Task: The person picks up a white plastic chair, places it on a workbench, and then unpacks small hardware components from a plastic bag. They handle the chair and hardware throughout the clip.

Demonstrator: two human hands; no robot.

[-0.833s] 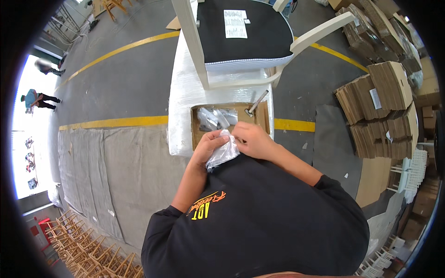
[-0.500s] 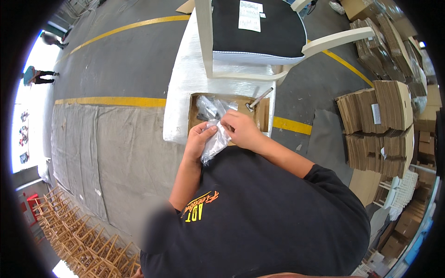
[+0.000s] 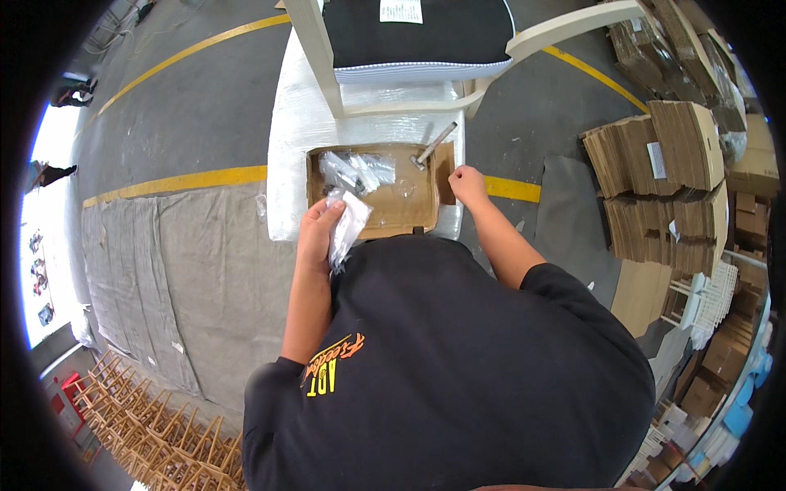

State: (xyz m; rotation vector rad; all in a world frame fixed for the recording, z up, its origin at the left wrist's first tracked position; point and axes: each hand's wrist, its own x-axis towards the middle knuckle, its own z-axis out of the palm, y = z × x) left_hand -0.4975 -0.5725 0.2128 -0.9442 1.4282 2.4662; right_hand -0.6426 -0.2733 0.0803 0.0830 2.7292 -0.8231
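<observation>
My left hand (image 3: 318, 232) is closed on a clear plastic bag (image 3: 350, 227) with something white in it, held over the near left edge of a shallow cardboard box (image 3: 395, 219). Beyond the box's right side is my right hand (image 3: 468, 186), its fingers curled together; whatever is in them, if anything, is too small to make out. Inside the box lie more clear plastic bags (image 3: 372, 170) with dark small parts. A hammer (image 3: 434, 146) rests across the box's far right corner, its head inside.
A pale wooden chair frame (image 3: 327, 69) with a black-bottomed seat (image 3: 426, 33) stands just beyond, on a surface wrapped in white plastic (image 3: 286, 123). Stacks of flattened cardboard (image 3: 655, 155) are at the right. Several wooden frames (image 3: 155, 425) are at the lower left.
My right hand has left the plastic bag and moved right, past the box's edge. My left hand still holds the bag. The whole view has shifted slightly.
</observation>
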